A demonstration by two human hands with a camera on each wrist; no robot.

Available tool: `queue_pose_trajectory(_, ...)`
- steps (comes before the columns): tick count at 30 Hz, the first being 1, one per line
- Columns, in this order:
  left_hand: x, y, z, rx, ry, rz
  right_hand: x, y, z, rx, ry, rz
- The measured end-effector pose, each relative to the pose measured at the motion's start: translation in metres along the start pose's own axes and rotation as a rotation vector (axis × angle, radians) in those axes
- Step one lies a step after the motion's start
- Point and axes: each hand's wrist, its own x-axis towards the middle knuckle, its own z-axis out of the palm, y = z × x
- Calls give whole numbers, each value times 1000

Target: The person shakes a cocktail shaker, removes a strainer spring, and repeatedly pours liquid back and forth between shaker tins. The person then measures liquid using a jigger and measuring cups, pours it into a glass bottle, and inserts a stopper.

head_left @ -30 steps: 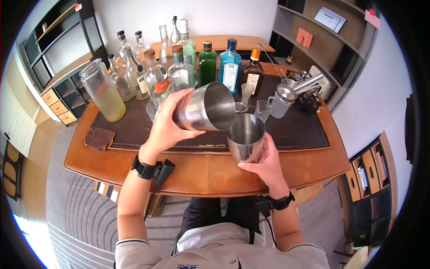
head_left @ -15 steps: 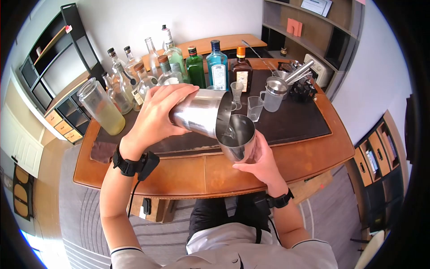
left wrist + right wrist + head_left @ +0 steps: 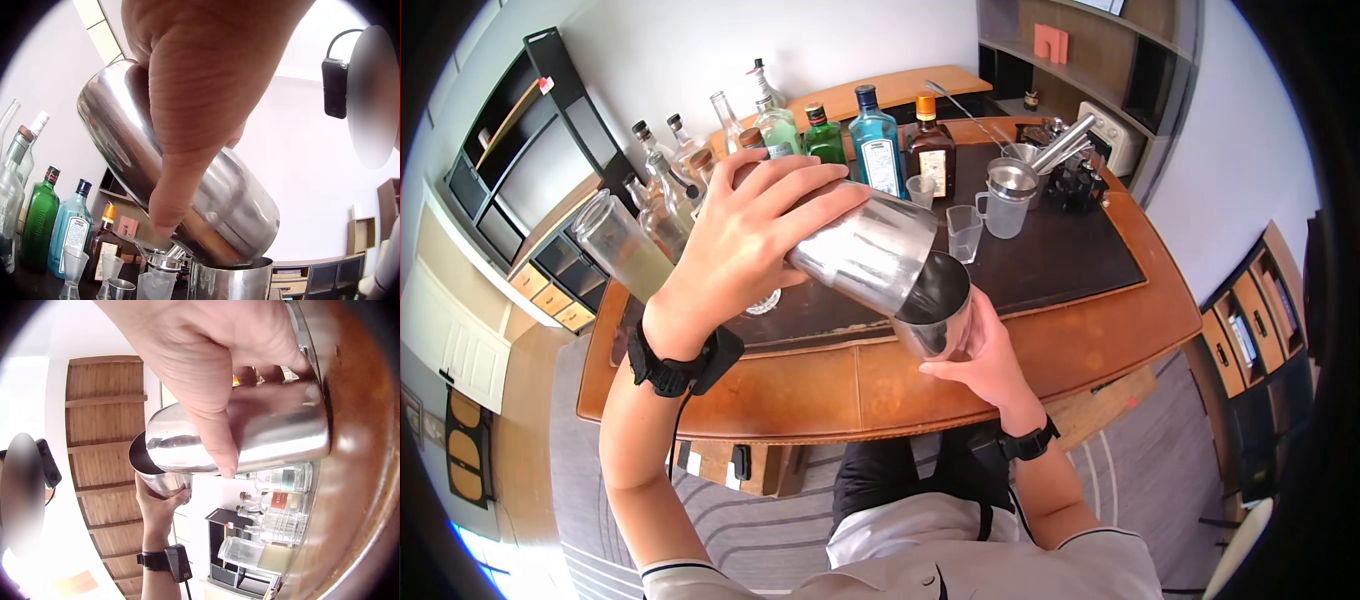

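My left hand (image 3: 745, 235) grips a large metal tin (image 3: 870, 245) from above, steeply tilted with its mouth down to the right. My right hand (image 3: 990, 365) holds a second metal tin (image 3: 930, 338) below, its mouth up. In the left wrist view, the tilted tin (image 3: 234, 206) overlaps the rim of the lower tin (image 3: 231, 281). The right wrist view has my right thumb and fingers (image 3: 215, 440) round the lower tin (image 3: 281, 428), and my left hand (image 3: 156, 509) on the tilted tin (image 3: 165, 481) beyond. Any liquid between the tins is hidden.
Several bottles, including a blue one (image 3: 878, 150) and a brown one (image 3: 931, 155), stand behind the tins. A pitcher (image 3: 625, 245) is at the left. A small glass (image 3: 964, 235), a strainer-topped jug (image 3: 1006, 215) and metal tools (image 3: 1065, 145) stand right, on the leather-topped desk (image 3: 1040, 335).
My left hand has brought its tin over the lower one and tipped it more steeply. Liquid visible between the tins half a second ago is out of sight now. The head view has shifted.
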Motion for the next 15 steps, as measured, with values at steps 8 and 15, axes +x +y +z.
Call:
queue_pose_trajectory(8,27,7,-6,217,83,197,-2,3,-2,111,9,32)
queue_pose_trajectory(15,47,15,-12,355,190,295,-3,7,-4,112,17,23)
